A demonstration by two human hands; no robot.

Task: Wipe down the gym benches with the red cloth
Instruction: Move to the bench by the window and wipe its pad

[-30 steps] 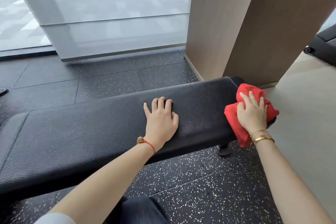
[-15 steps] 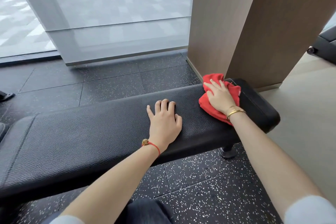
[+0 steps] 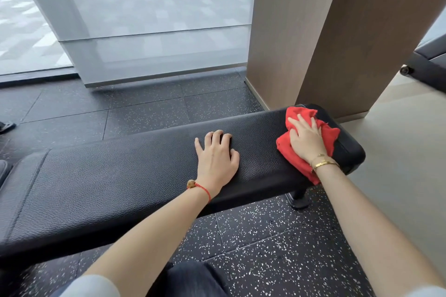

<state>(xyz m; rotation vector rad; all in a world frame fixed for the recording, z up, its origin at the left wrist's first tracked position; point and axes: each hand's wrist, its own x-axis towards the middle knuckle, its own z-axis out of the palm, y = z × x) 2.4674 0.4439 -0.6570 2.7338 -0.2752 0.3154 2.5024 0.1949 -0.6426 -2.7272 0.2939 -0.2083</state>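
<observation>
Observed: the red cloth (image 3: 311, 142) lies bunched on the right end of the black padded desk (image 3: 120, 183), partly draped over the near edge. The right hand (image 3: 305, 138) presses flat on the cloth with fingers spread and straight, not clenched and not pinching the fabric. The left hand (image 3: 217, 157) rests palm down on the pad near its middle, fingertips slightly curled against the surface, holding nothing; it appears to serve as a brace.

Assessment: the step in hand is wiping the right end of the pad. The stretch of pad from the left hand leftward looks yet to be covered, though cleanliness cannot be judged from the surface.

Recommendation: keep the palm flat so pressure spreads across the cloth. Work in overlapping passes from far edge to near edge, including the rounded end and the side face. The cloth is bunched, so refolding it would give a wider contact patch. The wooden pillar (image 3: 337, 31) stands just beyond the far right corner; strokes there should be shortened to avoid knocking it
</observation>
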